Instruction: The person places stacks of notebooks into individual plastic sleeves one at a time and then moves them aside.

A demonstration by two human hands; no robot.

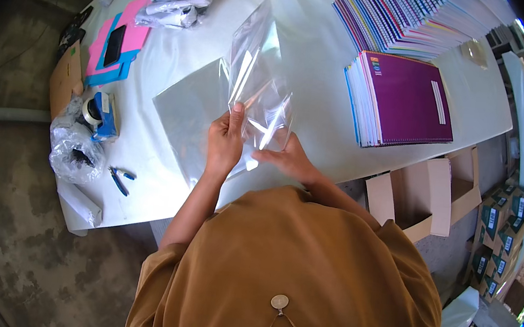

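On the bench's (pixel 318 95) left lie one blue tape dispenser (pixel 108 121), one phone (pixel 114 46) and one pair of pliers (pixel 119 181). Next comes flat clear plastic (pixel 181 106), layers too faint to count. Mid-bench, the left hand (pixel 225 138) grasps one clear plastic bag (pixel 252 52), glossy, creased and colourless. The right hand (pixel 293 160) touches its lower part, fingers parted; whether it grips, I cannot tell. Farther right stand two stacks of notebooks (pixel 408 99).
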